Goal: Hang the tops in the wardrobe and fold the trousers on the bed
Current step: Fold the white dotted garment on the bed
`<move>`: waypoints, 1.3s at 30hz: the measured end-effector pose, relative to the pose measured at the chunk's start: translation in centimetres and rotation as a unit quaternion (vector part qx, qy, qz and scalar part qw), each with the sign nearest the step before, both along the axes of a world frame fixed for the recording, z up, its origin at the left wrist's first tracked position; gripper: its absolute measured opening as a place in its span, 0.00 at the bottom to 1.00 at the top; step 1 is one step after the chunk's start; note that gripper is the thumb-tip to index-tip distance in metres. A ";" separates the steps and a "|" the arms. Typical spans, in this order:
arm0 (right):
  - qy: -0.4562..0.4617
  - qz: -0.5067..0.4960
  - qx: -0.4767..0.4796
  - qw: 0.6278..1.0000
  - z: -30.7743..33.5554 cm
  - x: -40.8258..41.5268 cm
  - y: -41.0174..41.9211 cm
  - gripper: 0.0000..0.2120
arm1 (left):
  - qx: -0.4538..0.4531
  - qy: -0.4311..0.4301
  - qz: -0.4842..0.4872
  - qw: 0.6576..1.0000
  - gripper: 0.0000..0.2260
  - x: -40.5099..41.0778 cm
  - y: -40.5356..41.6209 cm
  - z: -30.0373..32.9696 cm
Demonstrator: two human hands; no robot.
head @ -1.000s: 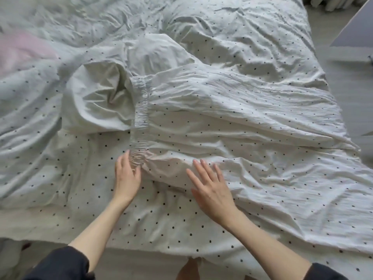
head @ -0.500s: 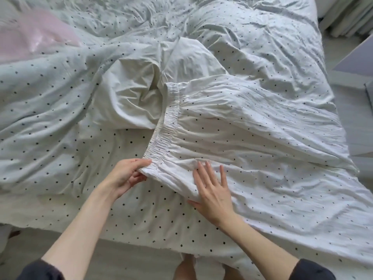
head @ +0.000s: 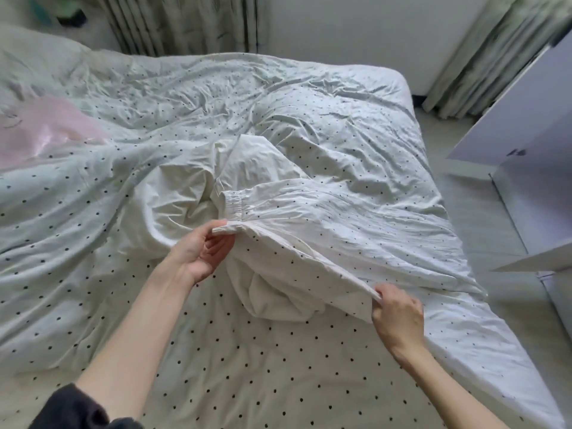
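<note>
White trousers with small black dots (head: 325, 224) lie across the dotted bed (head: 253, 360), elastic waistband towards the middle, legs running right. My left hand (head: 201, 252) pinches the near corner of the waistband and holds it up off the bed. My right hand (head: 396, 317) grips the near side edge of the trousers further along the leg, also lifted. The raised edge stretches taut between both hands, and loose fabric sags under it. The far part of the trousers still rests on the duvet.
A pink satin garment (head: 46, 131) lies at the bed's left. A plain white bundle of fabric (head: 182, 193) sits beside the waistband. A white wardrobe door (head: 510, 128) stands open at the right, with floor between it and the bed. Curtains hang behind.
My left hand has lifted the waistband corner. My right hand left its flat rest on the trousers, slid right along the near edge and gripped it. The near side has risen off the bed.
</note>
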State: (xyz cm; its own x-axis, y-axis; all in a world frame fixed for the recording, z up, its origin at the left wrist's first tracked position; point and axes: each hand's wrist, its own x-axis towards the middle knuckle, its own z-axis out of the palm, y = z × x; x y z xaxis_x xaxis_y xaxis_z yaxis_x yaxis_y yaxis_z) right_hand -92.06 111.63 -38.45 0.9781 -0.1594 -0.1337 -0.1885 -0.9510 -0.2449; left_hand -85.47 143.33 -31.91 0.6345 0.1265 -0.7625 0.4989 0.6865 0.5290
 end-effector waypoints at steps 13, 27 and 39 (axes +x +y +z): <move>-0.001 0.016 0.115 0.993 0.7 24.6 -5.4 0.10 | 0.021 -0.052 0.188 0.981 0.07 14.1 -3.7 -2.5; 0.084 0.068 -0.059 0.992 -10.8 18.7 -11.6 0.20 | 0.746 -0.142 -0.480 0.439 0.24 12.6 -18.7 -11.5; 0.185 -0.024 -0.142 0.972 -13.8 3.3 -22.8 0.37 | 0.722 -0.153 -0.575 0.355 0.21 8.3 -28.7 -14.6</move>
State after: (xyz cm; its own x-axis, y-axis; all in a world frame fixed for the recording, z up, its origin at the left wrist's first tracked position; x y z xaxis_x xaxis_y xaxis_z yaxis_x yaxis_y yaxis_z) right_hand -88.80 88.85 -52.22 0.8616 -0.2861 -0.4192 -0.2601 -0.9582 0.1194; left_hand -77.21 114.58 -46.47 0.9244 -0.2314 -0.3031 -0.2219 -0.9728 0.0659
